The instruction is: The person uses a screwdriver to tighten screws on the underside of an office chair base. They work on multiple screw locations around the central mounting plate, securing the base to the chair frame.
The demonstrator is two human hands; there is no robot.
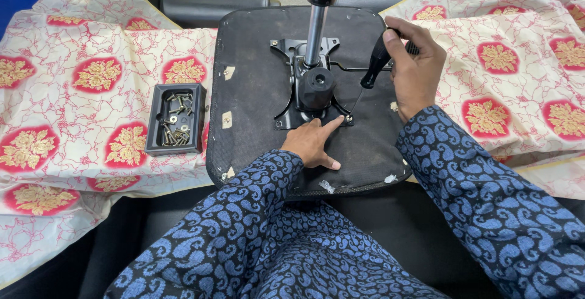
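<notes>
While the upturned chair seat (256, 92) lay black side up in the middle of the patterned cloth (91, 43), the right hand (417, 70) was wrapped tight around a black-handled screwdriver (375, 64), tip angled down at the near right corner of the metal bracket (304, 85). The left hand (314, 143) rested on the seat, index finger stretched out to that same corner, the rest curled. A little black tray (175, 119) of screws sat just left of the seat.

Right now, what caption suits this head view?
Right hand drives screwdriver into chair-base plate; left hand steadies the screw.
</notes>
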